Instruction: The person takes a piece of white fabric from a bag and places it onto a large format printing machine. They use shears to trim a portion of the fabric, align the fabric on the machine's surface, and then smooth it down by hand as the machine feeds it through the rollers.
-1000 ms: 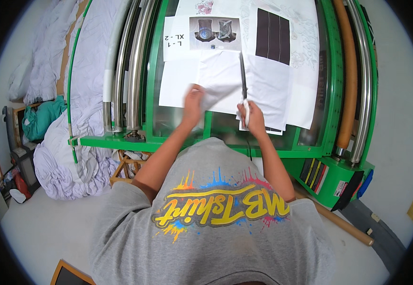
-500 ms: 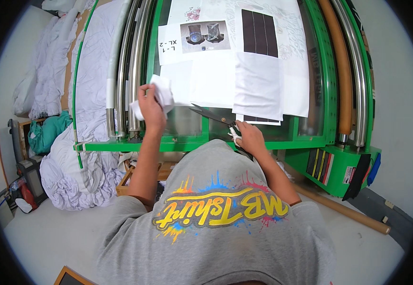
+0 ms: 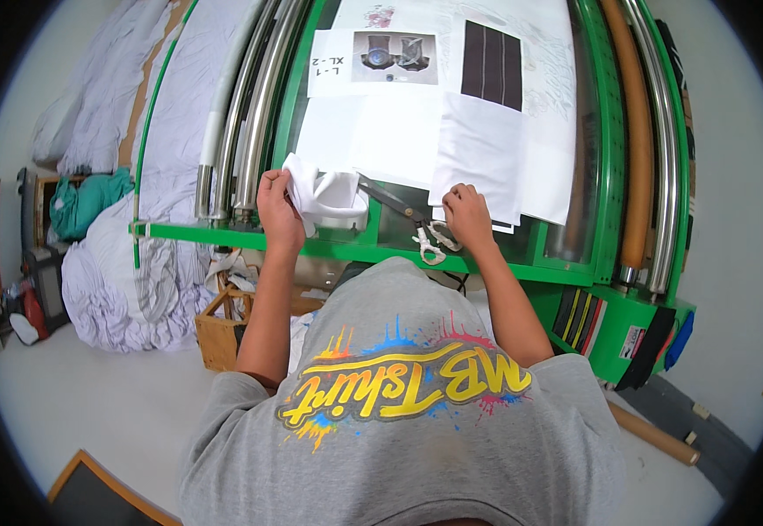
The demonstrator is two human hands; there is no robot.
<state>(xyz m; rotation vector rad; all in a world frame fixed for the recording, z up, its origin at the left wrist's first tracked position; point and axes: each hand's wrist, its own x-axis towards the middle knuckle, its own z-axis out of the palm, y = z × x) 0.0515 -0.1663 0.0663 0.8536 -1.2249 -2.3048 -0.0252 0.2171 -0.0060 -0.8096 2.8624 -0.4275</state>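
My left hand (image 3: 281, 209) pinches a bunched white cloth (image 3: 333, 195) that hangs in a loop over the near edge of the green machine's bed. Beside it lie black scissors (image 3: 399, 209) with white-wrapped handles, their blades pointing toward the cloth. Just right of the handles is my right hand (image 3: 467, 215), fingers curled together over the near edge of a flat white fabric piece (image 3: 480, 149). Whatever is between those fingers is hidden. Partly under that piece lies a dark sheet (image 3: 492, 63) with thin pale lines.
White sheets (image 3: 390, 131) and a printed photo page (image 3: 395, 57) cover the bed. Metal rollers (image 3: 267, 114) flank it on the left, a brown roll (image 3: 629, 140) on the right. White fabric heaps (image 3: 127, 298) and a wooden box (image 3: 220, 333) stand at the left.
My right hand has let go of the scissors, which now lie on the bed's near edge. The white cloth in my left hand has spread out to the right and lower.
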